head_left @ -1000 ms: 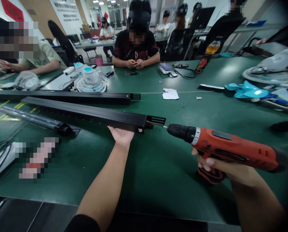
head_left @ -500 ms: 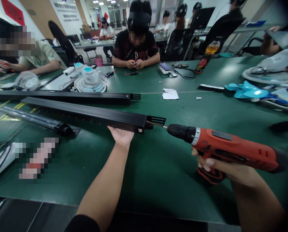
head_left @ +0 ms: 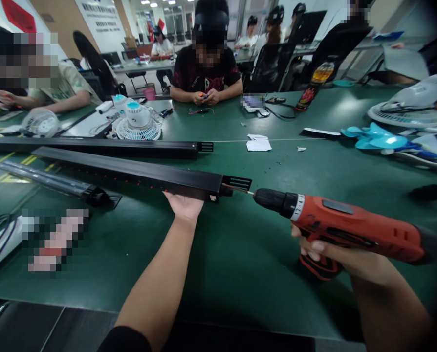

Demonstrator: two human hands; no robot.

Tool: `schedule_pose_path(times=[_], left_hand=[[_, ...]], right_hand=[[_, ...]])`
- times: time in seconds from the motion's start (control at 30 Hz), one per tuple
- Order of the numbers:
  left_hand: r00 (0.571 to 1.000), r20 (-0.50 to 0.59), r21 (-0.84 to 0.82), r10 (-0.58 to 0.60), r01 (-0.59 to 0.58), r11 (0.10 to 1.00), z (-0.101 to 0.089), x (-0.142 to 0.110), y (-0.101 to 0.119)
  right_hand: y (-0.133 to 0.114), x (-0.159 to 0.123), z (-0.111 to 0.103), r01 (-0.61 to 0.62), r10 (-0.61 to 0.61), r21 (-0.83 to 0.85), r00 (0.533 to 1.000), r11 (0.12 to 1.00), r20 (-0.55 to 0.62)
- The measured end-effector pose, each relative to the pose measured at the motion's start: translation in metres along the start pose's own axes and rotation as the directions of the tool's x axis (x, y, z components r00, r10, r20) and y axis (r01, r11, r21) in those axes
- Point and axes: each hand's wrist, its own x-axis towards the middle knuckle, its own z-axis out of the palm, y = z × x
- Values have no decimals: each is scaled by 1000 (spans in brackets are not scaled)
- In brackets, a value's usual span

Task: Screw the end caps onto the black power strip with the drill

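My right hand [head_left: 326, 254] is wrapped round the grip of a red and black cordless drill [head_left: 354, 225], which points left. The drill's bit reaches the slotted end of a long black rectangular bar [head_left: 141, 168], close to a short dark knob; exact contact I cannot make out. Under that end of the bar, my left hand [head_left: 185, 204] holds it from below, palm up, with the fingers mostly hidden behind it. A row of small red spots runs along the bar's lower edge.
A second long black bar [head_left: 94, 145] lies behind. A clear-and-dark strip [head_left: 50, 178] is at left. White fan parts [head_left: 138, 122], a paper scrap [head_left: 258, 143], blue fan blades [head_left: 378, 137] and a bottle [head_left: 316, 85] are on the green table. A person [head_left: 207, 68] sits opposite.
My hands, the drill and the bar show almost no movement. The rear end of the drill has dipped very slightly.
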Motion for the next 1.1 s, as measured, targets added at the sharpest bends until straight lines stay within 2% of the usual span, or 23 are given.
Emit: schedule_pose_path(times=[0.13, 0.33, 0.67, 1.1], left_hand=[[1000, 15, -8, -4, 4, 1000, -3, 2, -1], [1000, -21, -14, -20, 20, 1000, -2, 1, 0], [1000, -17, -14, -9, 8, 1000, 0, 0, 0], [1000, -12, -2, -9, 9, 1000, 3, -2, 1]], right_hand=[[1, -1, 0, -8, 8, -6, 1000, 1000, -21], [1, -2, -2, -3, 2, -37, 1000, 999, -10], [13, -7, -11, -24, 25, -59, 1000, 998, 2], [2, -1, -4, 0, 0, -13, 1000, 1000, 3]])
